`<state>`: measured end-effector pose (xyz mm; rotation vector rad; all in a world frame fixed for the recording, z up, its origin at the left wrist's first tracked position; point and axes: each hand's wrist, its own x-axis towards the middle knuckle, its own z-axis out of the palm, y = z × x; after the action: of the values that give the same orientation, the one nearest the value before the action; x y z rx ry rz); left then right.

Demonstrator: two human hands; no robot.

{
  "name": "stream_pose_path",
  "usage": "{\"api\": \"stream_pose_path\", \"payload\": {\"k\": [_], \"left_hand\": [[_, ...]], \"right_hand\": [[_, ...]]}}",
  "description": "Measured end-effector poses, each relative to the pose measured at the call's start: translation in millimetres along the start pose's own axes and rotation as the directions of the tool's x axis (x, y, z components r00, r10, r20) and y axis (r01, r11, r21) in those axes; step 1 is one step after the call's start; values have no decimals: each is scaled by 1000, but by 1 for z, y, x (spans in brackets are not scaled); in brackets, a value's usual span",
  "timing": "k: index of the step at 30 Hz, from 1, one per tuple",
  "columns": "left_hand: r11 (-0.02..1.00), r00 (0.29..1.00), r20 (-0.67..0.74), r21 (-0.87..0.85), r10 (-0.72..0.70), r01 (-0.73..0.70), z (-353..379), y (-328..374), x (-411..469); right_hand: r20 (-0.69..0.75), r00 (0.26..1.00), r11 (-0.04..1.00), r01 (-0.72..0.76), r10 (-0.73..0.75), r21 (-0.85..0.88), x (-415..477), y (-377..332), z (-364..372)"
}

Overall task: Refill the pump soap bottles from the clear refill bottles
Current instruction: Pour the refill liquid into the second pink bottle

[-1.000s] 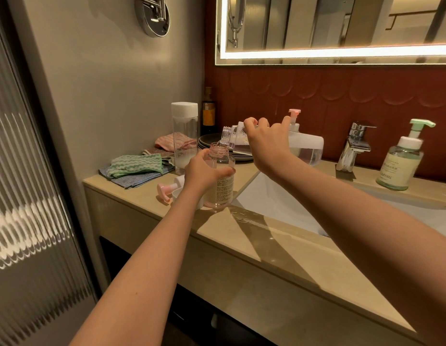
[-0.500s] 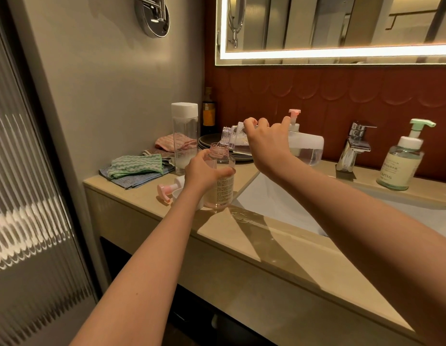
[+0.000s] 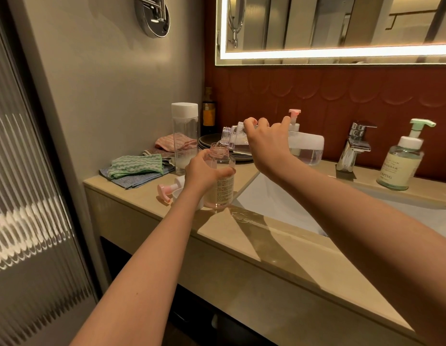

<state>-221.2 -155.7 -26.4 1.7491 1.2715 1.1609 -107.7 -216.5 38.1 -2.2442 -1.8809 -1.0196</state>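
— How far along is this, seen from the head camera?
— Mid-pour, I'd say. The left hand grips the open soap bottle on the counter beside the sink. Its pink pump lies next to it.
— And the right hand?
— Wrapped round the tipped refill bottle, spout over the open neck. There's clear liquid inside. The green pump bottle, pump on, looks left to do.

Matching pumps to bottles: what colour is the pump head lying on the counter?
The pump head is pink, best seen in the head view.
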Motion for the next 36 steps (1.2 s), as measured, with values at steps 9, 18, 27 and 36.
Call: {"api": "stream_pose_path", "payload": {"k": [9, 18, 27, 36], "left_hand": [[1000, 1000, 4, 2, 12, -13, 0, -2, 1], [1000, 1000, -1, 5, 9, -9, 1, -3, 2], [1000, 1000, 0, 2, 5, -5, 1, -3, 3], [1000, 1000, -3, 1, 15, -15, 1, -2, 1]], "right_hand": [[-9, 1000, 1000, -1, 1, 19, 1, 1, 2], [-13, 1000, 1000, 1, -1, 12, 1, 0, 3], [-18, 1000, 1000, 5, -5, 2, 0, 0, 1], [-11, 1000, 1000, 0, 0, 5, -1, 0, 1]]}}
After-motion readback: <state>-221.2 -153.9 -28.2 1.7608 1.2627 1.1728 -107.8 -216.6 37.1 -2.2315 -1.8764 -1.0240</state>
